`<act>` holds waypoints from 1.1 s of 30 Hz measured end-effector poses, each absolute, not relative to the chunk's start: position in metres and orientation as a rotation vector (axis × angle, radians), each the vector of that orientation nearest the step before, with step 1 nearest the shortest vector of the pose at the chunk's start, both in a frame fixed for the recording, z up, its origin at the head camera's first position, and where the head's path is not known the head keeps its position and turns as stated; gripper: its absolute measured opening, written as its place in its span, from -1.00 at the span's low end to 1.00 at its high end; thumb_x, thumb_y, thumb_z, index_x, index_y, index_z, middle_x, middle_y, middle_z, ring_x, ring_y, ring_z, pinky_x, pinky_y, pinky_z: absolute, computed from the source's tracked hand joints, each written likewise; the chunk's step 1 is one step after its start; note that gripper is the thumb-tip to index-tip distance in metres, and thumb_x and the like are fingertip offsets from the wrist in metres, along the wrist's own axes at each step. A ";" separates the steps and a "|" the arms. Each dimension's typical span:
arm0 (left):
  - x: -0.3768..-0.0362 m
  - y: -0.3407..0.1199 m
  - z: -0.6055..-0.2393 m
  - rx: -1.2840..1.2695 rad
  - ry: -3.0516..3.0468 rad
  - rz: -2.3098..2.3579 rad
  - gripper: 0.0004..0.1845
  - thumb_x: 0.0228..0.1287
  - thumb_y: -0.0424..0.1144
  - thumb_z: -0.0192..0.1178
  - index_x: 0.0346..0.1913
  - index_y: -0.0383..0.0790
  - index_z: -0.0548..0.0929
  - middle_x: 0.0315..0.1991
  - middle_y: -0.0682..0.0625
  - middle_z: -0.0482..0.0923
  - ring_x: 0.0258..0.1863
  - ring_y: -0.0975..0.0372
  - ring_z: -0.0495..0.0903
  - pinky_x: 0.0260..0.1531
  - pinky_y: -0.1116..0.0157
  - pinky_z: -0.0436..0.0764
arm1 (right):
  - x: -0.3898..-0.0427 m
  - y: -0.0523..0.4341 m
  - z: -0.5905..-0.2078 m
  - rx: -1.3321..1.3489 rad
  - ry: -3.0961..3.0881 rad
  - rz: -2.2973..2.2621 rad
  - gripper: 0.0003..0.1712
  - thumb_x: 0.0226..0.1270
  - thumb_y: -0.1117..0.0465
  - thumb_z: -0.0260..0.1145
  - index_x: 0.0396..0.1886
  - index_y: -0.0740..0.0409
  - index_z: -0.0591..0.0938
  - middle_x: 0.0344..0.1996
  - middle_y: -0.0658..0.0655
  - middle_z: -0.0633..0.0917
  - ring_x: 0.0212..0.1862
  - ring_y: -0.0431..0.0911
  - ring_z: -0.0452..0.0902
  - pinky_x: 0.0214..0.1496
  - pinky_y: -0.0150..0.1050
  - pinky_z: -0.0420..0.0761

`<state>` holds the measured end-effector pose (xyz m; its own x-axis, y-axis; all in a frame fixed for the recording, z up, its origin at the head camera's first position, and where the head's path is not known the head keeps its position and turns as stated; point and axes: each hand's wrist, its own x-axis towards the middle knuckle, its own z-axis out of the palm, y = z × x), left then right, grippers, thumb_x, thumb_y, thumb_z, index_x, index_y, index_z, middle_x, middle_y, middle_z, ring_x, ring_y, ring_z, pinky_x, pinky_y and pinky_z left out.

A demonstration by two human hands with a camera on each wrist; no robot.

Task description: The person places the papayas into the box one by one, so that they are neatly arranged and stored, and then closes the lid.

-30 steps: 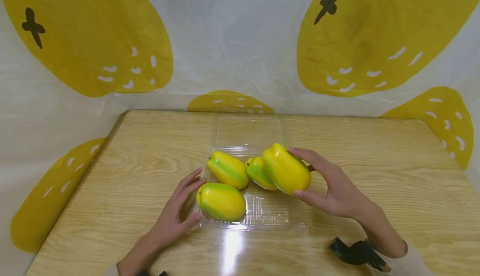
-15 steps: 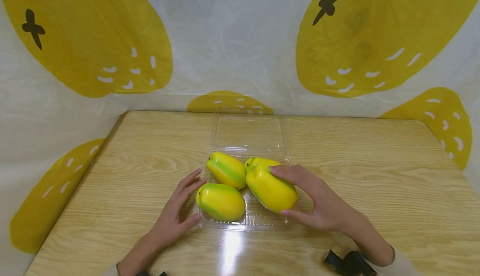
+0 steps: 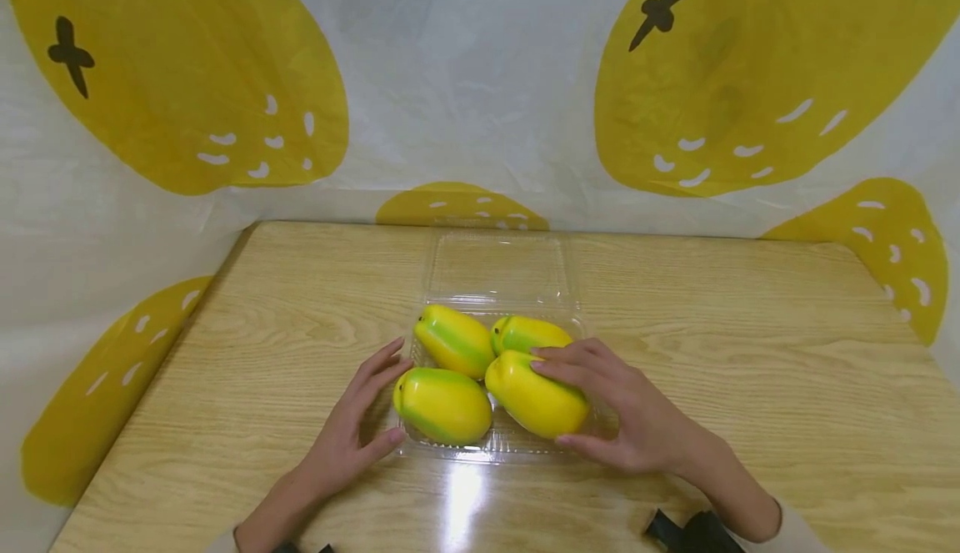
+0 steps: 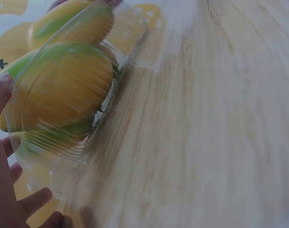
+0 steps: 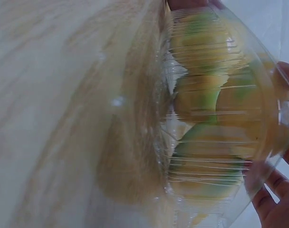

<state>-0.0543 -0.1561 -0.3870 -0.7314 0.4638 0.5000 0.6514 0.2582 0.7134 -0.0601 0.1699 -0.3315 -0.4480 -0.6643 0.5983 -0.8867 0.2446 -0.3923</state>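
A yellow near right fruit (image 3: 534, 399), shaped like a papaya, sits in the near right part of a clear plastic box (image 3: 517, 456). The right hand (image 3: 622, 411) holds it from the right, fingers curved over its top and the thumb low on its near side, so the grip is only as wide as the fruit. Whether the fruit bears fully on the base is hidden.

The step in hand looks like settling this fruit into the last gap. The next move seems to call for spreading the fingers and drawing away without nudging its neighbours.

The box holds three more yellow and green fruits: a near left fruit (image 3: 446, 405), a far left fruit (image 3: 456, 340) and a far right fruit (image 3: 528, 333), partly covered by the fingers. All lie on their sides, making two rough rows of two. Their tops appear to rise above the rim. The lid (image 3: 498, 265) lies folded back, towards the far edge of the bench (image 3: 750, 328), with nothing in it.

The left hand (image 3: 348, 419) is beside the box's left end, fingers apart and gently bent, gripping nothing; it seems to touch the wall lightly, perhaps to steady it.

Beyond the bench's far edge hangs a pale cloth (image 3: 480, 77) printed with big yellow fruit shapes.
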 end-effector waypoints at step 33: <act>-0.063 -0.165 -0.418 -1.047 -2.347 -1.461 -0.33 0.01 -0.22 0.21 0.23 -0.32 0.29 0.30 -0.26 0.02 0.22 -0.04 0.14 0.23 0.24 0.01 | -0.065 0.175 -0.360 1.467 -2.284 0.951 -0.42 0.08 0.14 0.28 0.13 0.21 0.43 0.08 0.11 0.45 0.08 0.03 0.31 0.19 -0.19 0.19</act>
<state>-0.0629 -0.1646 -0.4184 -0.7342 0.4665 0.4934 0.6487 0.2673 0.7126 -0.0648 0.1748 -0.3605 -0.4540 -0.7090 0.5396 -0.8825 0.2744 -0.3820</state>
